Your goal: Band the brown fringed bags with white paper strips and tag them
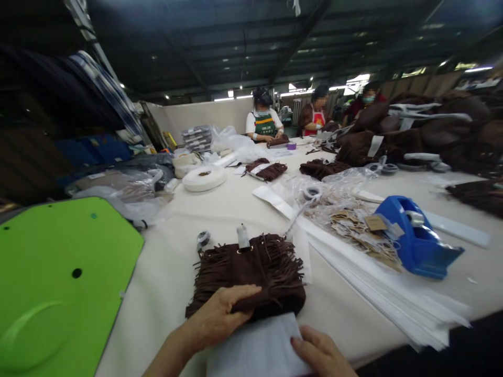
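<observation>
— Where is the brown fringed bag?

— Low in the middle of the frame, lying flat on the table, fringe fanned out to both sides. A small white tag stands up at its top edge.

— And the hands?

— The left hand comes up from the bottom edge and lies on the bag's lower part, fingers stretched out flat across the suede, not curled around it. The right hand is at the bottom edge, right of centre, partly cut off by the frame. Its fingertips touch the white sheet; I cannot tell whether it pinches the sheet or only rests on it.

— Where does that sheet sit?

— Just below the bag, between the two hands, its upper edge meeting the bag's lower edge.

— What else is around?

— To the right, a long stack of white sheets runs diagonally, with a blue tape dispenser on it and a clear bag of paper tags just beside that. A bright green panel fills the lower left. Further up, left of centre, lies a white tape roll. More brown bags are piled at the upper right, and other people sit at the table's far end, upper middle.
</observation>
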A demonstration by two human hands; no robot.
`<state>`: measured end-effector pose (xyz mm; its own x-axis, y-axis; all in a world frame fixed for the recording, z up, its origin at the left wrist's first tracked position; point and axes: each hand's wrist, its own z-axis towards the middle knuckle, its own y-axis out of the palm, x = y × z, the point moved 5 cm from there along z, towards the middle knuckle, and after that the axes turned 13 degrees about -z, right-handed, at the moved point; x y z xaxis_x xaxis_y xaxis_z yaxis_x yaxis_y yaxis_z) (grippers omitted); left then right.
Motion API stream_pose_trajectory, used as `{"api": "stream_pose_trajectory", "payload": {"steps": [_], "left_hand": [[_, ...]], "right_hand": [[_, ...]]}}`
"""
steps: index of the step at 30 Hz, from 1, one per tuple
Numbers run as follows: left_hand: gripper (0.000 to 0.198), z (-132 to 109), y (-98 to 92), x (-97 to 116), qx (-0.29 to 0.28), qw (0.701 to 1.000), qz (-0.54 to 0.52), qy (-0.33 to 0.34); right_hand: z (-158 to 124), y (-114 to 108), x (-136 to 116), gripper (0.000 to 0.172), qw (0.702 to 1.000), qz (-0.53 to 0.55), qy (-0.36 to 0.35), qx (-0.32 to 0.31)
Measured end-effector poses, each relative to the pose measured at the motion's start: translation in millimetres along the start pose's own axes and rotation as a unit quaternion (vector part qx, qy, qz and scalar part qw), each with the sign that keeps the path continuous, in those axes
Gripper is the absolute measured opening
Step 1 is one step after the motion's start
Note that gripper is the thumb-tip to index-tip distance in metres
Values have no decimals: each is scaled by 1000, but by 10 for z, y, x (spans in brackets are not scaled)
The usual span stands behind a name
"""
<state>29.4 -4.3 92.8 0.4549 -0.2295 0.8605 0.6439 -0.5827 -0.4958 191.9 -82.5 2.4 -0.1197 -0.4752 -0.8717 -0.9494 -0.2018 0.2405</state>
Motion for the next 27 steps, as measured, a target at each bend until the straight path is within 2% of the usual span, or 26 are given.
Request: {"api": "stream_pose_trajectory", "payload": {"steps": [3, 7, 9, 12, 15, 19, 21, 23, 27], "left_hand": [[47, -29, 31, -17, -11, 999, 29, -18], [47, -81, 103, -54, -4, 997, 70, -11], [46, -88, 138, -73, 7, 996, 89, -9], [43, -74, 167, -108, 27, 994, 110, -3], [43, -64, 176, -134, 29, 991, 130, 19], [45, -93, 188, -143, 13, 982, 178, 55], [48, -116, 223, -149, 11, 970, 228, 82], [54, -138, 291, -171, 21, 948, 292, 124], [84, -192, 482, -252, 91, 873, 412, 244]], "right_hand": [[92, -38, -107, 33, 997, 31, -3, 64], [85, -93, -147, 34, 996, 23, -17, 84], [110, -26, -61, 37, 996, 3, -17, 87], [197, 192, 74, 41, 998, -31, -19, 58], [253, 307, 62, 41, 999, -6, -20, 40], [191, 63, -94, 40, 993, 4, -20, 113], [150, -62, -131, 39, 990, 0, -14, 138], [143, -92, -149, 40, 990, -1, -18, 138], [210, 24, -202, 41, 991, 1, -41, 124]]}}
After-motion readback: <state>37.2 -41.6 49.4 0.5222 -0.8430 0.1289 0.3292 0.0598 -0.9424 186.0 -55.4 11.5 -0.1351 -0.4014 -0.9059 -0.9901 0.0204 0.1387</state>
